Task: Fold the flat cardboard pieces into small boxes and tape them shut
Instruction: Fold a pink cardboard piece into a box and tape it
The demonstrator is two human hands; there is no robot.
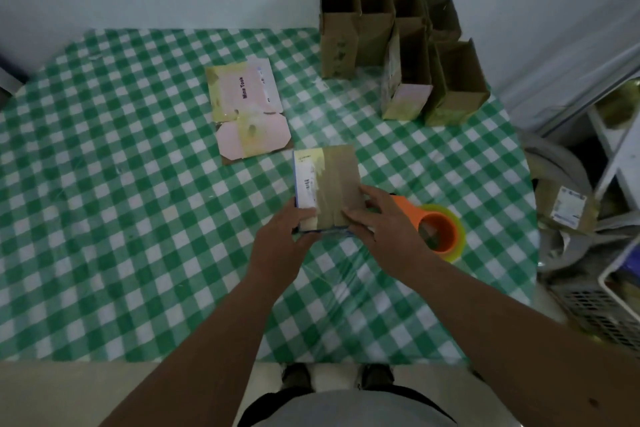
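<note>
Careful, with your left hand gripping the box mid-table and your right hand only pressing flat on top, the tape may lift if it slides.

Here's the table under a green-and-white checked cloth. On it: a flattened pink-faced cardboard piece, a cluster of open-topped brown cardboard boxes, a small taped box and an orange tape dispenser.

"Mine Took" on flat pink cardboard
</note>
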